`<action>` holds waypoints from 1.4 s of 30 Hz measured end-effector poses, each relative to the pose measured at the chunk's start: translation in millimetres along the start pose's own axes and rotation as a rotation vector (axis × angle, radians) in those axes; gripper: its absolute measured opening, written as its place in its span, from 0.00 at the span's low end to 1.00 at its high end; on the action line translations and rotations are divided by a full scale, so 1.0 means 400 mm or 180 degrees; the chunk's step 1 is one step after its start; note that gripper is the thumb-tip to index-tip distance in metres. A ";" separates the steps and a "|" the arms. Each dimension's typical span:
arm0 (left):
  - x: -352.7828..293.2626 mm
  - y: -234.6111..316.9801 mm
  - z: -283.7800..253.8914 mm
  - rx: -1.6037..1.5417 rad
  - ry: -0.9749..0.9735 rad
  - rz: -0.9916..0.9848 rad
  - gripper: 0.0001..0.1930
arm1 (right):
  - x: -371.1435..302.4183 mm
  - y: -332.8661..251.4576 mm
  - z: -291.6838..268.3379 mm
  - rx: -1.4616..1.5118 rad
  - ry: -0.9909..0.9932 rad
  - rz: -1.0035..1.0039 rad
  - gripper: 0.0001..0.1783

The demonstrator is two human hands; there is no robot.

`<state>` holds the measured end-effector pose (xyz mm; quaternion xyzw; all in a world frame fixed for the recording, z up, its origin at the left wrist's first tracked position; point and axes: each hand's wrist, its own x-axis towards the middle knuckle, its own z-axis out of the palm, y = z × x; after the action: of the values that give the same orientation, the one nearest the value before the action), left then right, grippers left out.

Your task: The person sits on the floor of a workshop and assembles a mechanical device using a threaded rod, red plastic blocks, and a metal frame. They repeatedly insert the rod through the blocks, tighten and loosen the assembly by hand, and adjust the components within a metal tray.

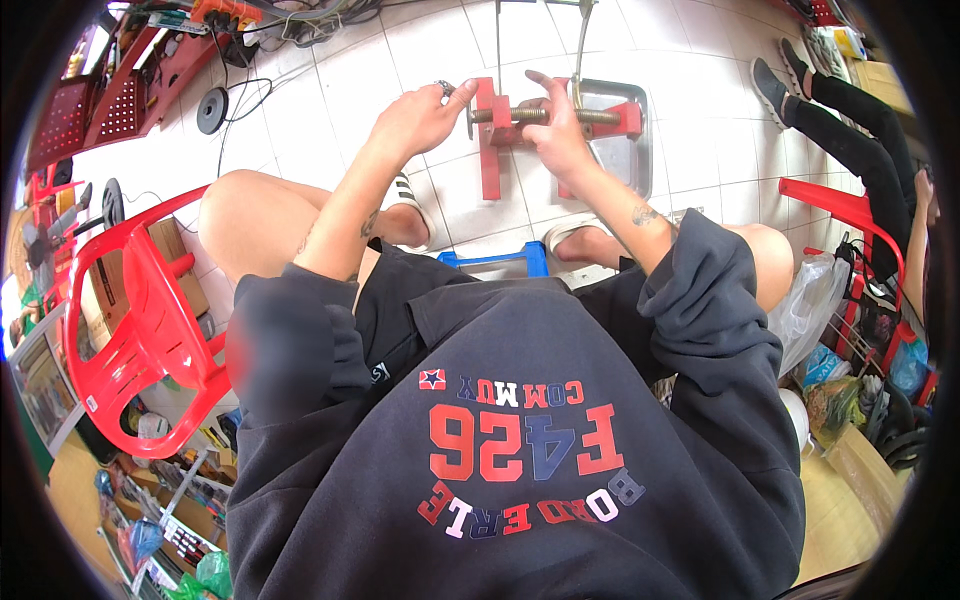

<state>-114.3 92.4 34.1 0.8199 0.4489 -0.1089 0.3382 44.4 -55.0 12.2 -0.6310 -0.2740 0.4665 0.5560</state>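
On the floor ahead lies a red metal screw clamp (490,150) with a long threaded rod (520,115) across it. My left hand (425,115) is at the clamp's left end, beside the small crossbar of the screw. Its thumb reaches to the red frame, and its other fingers are partly hidden. My right hand (560,135) is over the middle of the rod, its thumb below and curled fingers above, the index finger raised away. How firmly it grips cannot be made out. A grey metal tray (640,165) sits under the clamp's right end.
Two thin metal uprights (580,45) stand behind the clamp. A blue stool (500,262) is between my feet. Red plastic chairs (150,330) flank me on both sides. Cables and a black disc (212,110) lie at left. Another person's legs (850,125) are at right.
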 end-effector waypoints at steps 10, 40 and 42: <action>0.009 0.001 0.022 -0.0336 0.0227 0.0133 0.43 | 0.011 0.007 -0.002 0.0250 0.0045 0.0060 0.34; 0.008 0.005 0.015 -0.0150 0.0120 0.0145 0.45 | -0.028 -0.031 0.029 -0.0356 0.0448 -0.0157 0.26; 0.004 0.010 0.010 -0.0131 0.0044 0.0125 0.47 | -0.022 -0.029 0.022 -0.0502 0.0431 0.0023 0.25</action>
<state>-109.5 89.5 32.2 0.8221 0.4373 -0.0873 0.3540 34.9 -56.1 26.4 -0.7039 -0.2694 0.4018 0.5201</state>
